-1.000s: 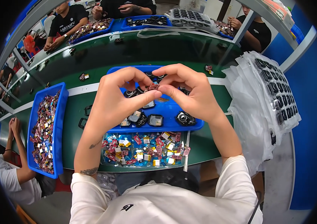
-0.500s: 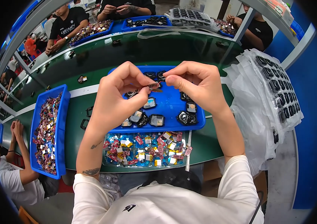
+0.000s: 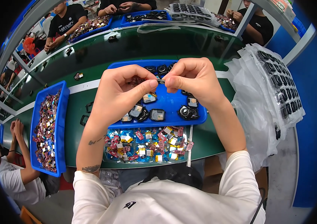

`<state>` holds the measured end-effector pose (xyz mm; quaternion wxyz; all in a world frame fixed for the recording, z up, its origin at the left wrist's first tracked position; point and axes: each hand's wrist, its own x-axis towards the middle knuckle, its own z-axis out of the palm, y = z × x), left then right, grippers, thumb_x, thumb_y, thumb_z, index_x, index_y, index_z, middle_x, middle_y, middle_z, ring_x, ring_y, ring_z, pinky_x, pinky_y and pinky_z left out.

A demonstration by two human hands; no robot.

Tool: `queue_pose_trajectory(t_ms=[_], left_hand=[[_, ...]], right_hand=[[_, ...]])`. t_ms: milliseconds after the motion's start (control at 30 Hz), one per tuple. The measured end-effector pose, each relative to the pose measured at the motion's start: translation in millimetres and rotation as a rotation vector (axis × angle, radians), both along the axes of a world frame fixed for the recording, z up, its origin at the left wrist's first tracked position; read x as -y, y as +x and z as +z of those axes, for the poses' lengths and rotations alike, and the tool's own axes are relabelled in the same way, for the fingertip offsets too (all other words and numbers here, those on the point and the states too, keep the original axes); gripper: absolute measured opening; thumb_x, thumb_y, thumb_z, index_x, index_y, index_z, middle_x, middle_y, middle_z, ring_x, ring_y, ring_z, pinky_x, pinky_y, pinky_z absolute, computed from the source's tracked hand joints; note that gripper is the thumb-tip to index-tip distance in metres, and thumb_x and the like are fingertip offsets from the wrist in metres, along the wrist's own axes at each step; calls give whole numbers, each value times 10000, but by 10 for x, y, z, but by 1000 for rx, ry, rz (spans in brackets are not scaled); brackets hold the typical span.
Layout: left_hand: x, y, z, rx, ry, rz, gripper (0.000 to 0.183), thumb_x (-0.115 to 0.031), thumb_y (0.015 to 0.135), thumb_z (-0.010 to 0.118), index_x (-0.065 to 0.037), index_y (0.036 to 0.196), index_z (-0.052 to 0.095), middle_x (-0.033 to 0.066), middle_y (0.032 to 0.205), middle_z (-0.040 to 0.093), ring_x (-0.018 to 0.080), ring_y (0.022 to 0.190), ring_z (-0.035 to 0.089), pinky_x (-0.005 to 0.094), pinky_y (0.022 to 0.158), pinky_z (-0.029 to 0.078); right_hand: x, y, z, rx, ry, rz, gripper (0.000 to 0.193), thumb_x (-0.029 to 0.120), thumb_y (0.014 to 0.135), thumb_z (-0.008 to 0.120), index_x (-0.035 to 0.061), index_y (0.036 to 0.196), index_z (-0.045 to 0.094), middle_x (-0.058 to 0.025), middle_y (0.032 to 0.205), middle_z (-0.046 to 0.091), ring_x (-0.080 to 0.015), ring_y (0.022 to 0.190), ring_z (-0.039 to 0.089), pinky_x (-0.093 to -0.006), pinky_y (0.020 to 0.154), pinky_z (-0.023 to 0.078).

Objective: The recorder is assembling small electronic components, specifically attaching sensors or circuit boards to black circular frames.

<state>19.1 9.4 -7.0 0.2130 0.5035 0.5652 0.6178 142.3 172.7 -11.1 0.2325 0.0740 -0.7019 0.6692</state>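
Green worktable (image 3: 204, 142), blue wall (image 3: 311, 149), left hand (image 3: 117, 91) and right hand (image 3: 199, 84) pinching a small dark part (image 3: 160, 81)

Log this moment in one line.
left hand: pinches small dark part | right hand: pinches same part | beneath: blue tray, black cases

The wide blue rectangular plastic tray (image 3: 173, 99) looks smooth and faintly glossy; the rounded black plastic cases (image 3: 185, 112) look hard and shiny. The long dark-green tabletop (image 3: 158, 45) is slick and reflective. The translucent white plastic sheeting (image 3: 249, 100) looks thin and wrinkled, the white cloth shirt (image 3: 177, 201) matt.
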Motion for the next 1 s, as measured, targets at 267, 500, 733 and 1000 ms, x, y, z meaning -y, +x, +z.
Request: queue_pose_trajectory(t_ms=[267, 500, 733, 1000], left_hand=[[3, -22, 0, 4, -51, -51, 122, -62, 842, 656, 53, 875, 632, 42, 790, 632, 71, 744, 591, 198, 653, 491], [43, -90, 43, -21, 14, -14, 117, -71, 837, 660, 38, 851, 618, 27, 757, 612, 55, 742, 593, 198, 643, 497], [69, -55, 95, 70, -32, -14, 106, -68, 798, 689, 25, 809, 640, 36, 714, 640, 78, 611, 624, 198, 558, 509], [51, -48, 42, -68, -185, 136, 149, -106, 752, 692, 39, 733, 659, 12, 635, 618, 25, 572, 524, 177, 513, 411]], right_hand=[[-26, -36, -71, 162, -170, 105, 180, 174, 832, 693, 9, 778, 644, -46, 689, 640, -90, 633, 612, -205, 551, 466], [-21, -238, -405, -120, 1236, -728, 148, 204, 746, 702, 77, 814, 668, -106, 730, 641, -289, 718, 632, -362, 658, 511], [105, -243, -495, 677, 1285, -36, 288, 308, 663, 765, 69, 780, 653, -91, 788, 662, -281, 764, 634, -378, 696, 493], [51, -270, -296, 322, 51, -34, 194, 26, 744, 661, -53, 918, 623, -74, 756, 653, -93, 697, 628, -218, 638, 503]])
